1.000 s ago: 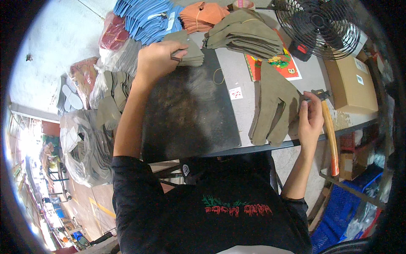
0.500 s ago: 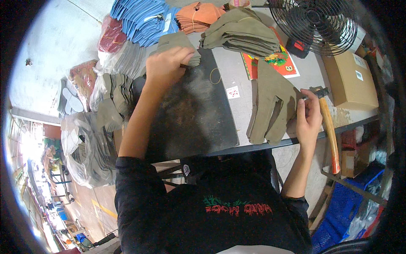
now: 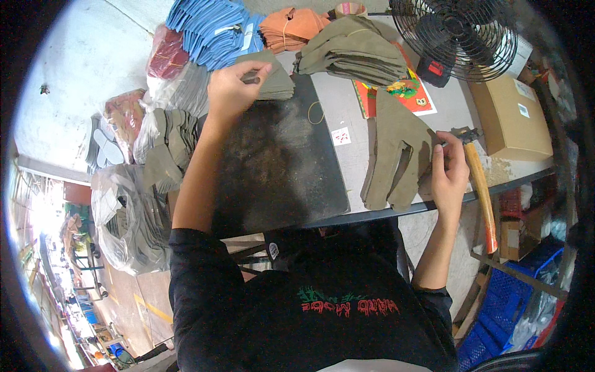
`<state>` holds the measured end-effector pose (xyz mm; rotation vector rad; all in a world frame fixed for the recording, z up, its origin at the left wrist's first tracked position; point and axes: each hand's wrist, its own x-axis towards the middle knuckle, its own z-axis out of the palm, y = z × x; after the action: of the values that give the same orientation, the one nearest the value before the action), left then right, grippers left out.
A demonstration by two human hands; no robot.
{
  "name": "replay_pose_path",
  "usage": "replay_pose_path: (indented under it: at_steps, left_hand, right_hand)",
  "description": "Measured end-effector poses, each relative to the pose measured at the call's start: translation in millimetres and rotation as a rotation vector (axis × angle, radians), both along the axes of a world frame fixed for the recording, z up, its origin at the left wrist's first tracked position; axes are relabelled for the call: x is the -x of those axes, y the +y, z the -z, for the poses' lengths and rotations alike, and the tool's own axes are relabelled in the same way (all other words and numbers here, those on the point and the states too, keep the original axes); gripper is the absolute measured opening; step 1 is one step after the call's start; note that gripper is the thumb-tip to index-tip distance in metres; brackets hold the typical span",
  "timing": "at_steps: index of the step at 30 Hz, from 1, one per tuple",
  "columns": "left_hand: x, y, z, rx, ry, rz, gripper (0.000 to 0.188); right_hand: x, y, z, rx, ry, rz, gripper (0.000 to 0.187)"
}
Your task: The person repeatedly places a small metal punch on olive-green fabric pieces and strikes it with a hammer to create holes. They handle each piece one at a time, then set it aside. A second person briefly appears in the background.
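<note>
Over the far left of the dark mat [image 3: 291,167], my left hand [image 3: 234,92] is closed, fingers curled in. What it holds, if anything, is hidden. Right beside it lies a small stack of olive-grey flat cut pieces [image 3: 277,82], partly covered by the hand. At the right, my right hand [image 3: 451,170] has thumb and forefinger closed at the right edge of a larger olive-grey forked cut piece [image 3: 396,139], which lies on similar pieces. A hammer [image 3: 482,192] with a wooden handle lies just right of that hand, its handle jutting past the table edge.
A thick olive-grey stack [image 3: 353,53], blue pieces [image 3: 214,31] and an orange bundle [image 3: 291,30] line the back. A black fan [image 3: 455,37] and cardboard box [image 3: 511,118] stand at the right. Bagged pieces [image 3: 133,217] are at the left. A rubber band [image 3: 316,123] lies on the mat.
My left hand has shifted slightly left, uncovering more of the small olive-grey stack, and its fingers have curled in. My right hand has barely moved at the forked piece's edge.
</note>
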<state>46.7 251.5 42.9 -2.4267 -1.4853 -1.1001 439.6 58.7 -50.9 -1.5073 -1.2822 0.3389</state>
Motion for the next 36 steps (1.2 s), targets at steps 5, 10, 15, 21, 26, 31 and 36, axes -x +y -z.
replay_pose_path:
  at_steps: [5,10,15,21,26,31,36]
  left_hand:
    - [8,0,-31,-0.148,-0.181,-0.135,0.019]
    - [9,-25,-95,-0.300,-0.280,-0.052,0.019]
    - [-19,-93,-144,-0.134,-0.396,0.012,0.026]
    - [-54,-175,-153,-0.137,-0.249,0.116,0.027]
    - [-58,-206,-152,-0.127,-0.317,0.181,0.027]
    - [-60,-216,-147,-0.065,-0.412,0.235,0.027]
    - [-62,-220,-143,-0.009,-0.409,0.186,0.026]
  right_hand:
    - [1,1,-3,-0.096,0.068,0.012,0.020]
    - [24,0,-36,-0.192,0.109,0.008,0.020]
    - [85,11,-87,-0.261,0.053,-0.247,0.055]
    - [139,4,-106,-0.601,-0.203,-0.195,0.081]
    - [140,-18,-100,-0.774,-0.105,-0.074,0.067]
    - [146,-34,-95,-0.589,-0.154,-0.124,0.049]
    - [143,-25,-84,-0.445,-0.099,-0.257,0.033]
